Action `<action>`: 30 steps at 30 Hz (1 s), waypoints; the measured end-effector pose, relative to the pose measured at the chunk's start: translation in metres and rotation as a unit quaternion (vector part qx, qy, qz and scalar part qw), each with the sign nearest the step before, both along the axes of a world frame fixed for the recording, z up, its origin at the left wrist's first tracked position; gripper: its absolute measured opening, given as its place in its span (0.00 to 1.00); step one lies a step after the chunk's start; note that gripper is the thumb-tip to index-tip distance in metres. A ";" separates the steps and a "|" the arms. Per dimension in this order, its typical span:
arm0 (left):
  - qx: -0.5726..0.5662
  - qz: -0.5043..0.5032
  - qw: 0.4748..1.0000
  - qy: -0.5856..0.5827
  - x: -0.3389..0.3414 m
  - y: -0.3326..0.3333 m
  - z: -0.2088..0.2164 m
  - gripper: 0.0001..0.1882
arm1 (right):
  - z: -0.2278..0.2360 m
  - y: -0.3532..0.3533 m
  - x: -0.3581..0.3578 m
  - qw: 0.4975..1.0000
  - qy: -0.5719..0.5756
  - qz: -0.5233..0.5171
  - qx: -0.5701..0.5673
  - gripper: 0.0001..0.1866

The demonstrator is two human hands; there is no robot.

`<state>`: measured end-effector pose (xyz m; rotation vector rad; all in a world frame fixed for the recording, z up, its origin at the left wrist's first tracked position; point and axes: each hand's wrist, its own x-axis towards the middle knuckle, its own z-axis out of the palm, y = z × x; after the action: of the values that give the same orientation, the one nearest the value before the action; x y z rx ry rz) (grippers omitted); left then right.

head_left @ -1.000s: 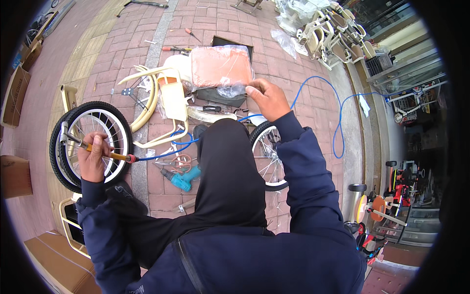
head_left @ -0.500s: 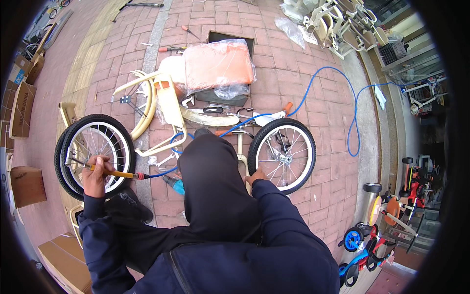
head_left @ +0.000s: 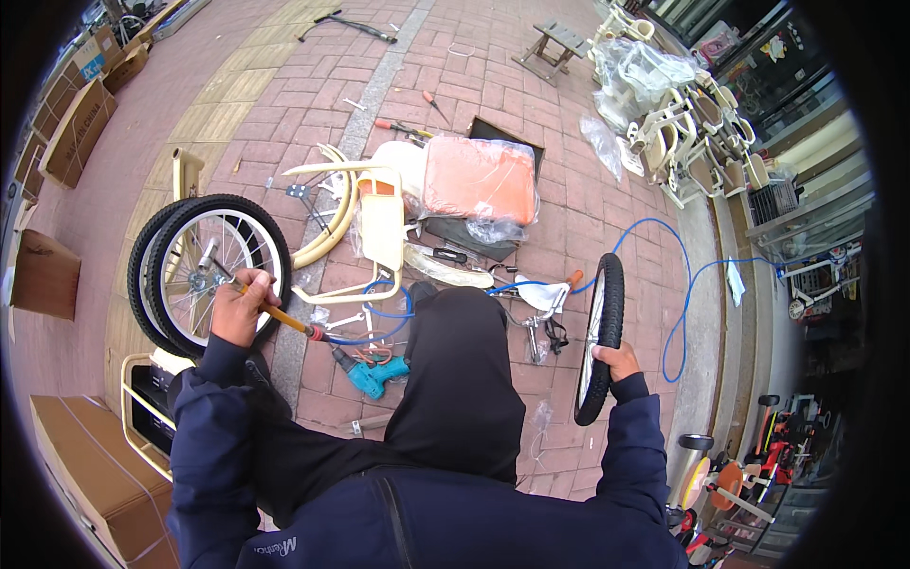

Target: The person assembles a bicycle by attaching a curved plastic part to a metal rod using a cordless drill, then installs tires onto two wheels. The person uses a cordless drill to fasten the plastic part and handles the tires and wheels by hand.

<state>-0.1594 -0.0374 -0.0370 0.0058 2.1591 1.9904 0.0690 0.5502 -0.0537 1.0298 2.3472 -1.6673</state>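
Note:
My left hand (head_left: 239,308) is closed around a yellow-handled air inflator (head_left: 287,321) joined to a blue hose (head_left: 393,332). Its metal tip points toward the hub of the nearer of two white-rimmed bicycle wheels (head_left: 277,230), which overlap at my left. Whether tip and wheel touch, I cannot tell. On the other side, my right hand (head_left: 618,361) grips a third bicycle wheel (head_left: 611,308) by its rim and tyre. That wheel is turned nearly edge-on, so mostly tread shows. Between my hands, a teal power drill (head_left: 370,376) lies on the paving beside my knee.
Ahead lie a cream carrier rack (head_left: 382,232), curved mudguards (head_left: 339,204), a plastic-wrapped orange block (head_left: 481,182) and a white saddle (head_left: 543,295). Cardboard boxes (head_left: 104,465) line the left. Cream parts (head_left: 678,133) heap at the far right, near a small stool (head_left: 552,49).
My right hand has lifted the right-hand wheel off the pile and swung it rightward, from face-up to nearly edge-on. The left hand still holds the inflator. The head view has shifted.

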 end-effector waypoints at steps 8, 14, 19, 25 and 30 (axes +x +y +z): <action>0.004 0.007 0.998 -0.057 0.040 0.029 -0.016 0.11 | 0.143 -0.089 -0.103 0.952 0.262 0.154 -0.046 0.29; -0.013 0.025 1.000 -0.009 0.078 0.033 -0.016 0.17 | 0.186 -0.189 -0.213 0.834 0.355 0.352 -0.232 0.28; 0.027 0.035 0.999 0.010 0.093 0.008 -0.013 0.15 | 0.165 -0.284 -0.248 0.763 0.265 0.401 -0.432 0.26; -0.015 -0.064 0.986 0.152 0.127 -0.017 -0.024 0.28 | 0.089 -0.392 -0.265 0.794 0.092 0.269 -0.537 0.26; -0.077 -0.117 0.990 -0.011 0.145 -0.041 -0.029 0.31 | 0.016 -0.463 -0.287 0.828 -0.040 0.209 -0.519 0.32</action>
<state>-0.0143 -0.0786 -0.0661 0.2027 2.1794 1.6850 -0.2183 0.0869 -0.0377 0.3063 1.0870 -2.1386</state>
